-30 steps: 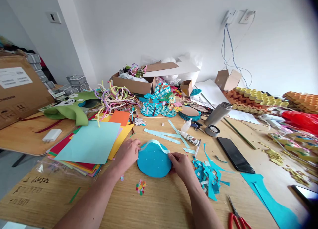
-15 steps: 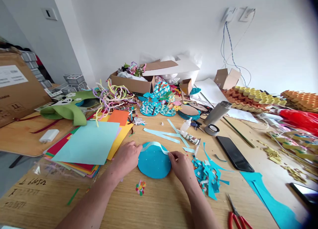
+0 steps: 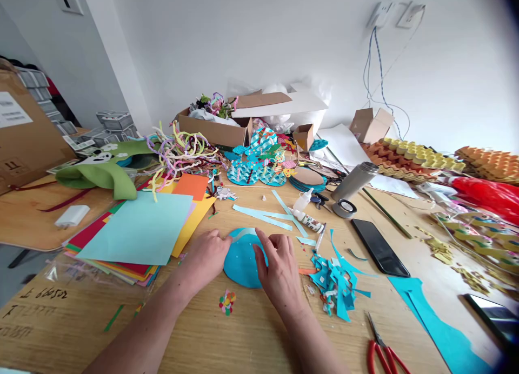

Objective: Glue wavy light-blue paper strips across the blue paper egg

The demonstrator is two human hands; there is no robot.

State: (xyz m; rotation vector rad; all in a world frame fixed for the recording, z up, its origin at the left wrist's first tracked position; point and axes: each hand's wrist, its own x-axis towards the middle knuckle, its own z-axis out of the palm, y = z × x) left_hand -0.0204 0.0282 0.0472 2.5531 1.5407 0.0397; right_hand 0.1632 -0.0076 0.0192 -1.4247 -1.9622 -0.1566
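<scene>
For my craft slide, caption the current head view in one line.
Left hand at one end of a pale strip, right hand over the blue disc beneath it, paper scraps nearby.

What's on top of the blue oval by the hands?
On the blue oval: tiny pale dots and a pale strip near its far edge. The right hand hides its right part; anything there can't be seen.

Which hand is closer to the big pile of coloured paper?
Your left. The left hand is just right of the pile of coloured paper, at the blue disc's left edge; the right hand is farther right, over the disc's right part.
</scene>
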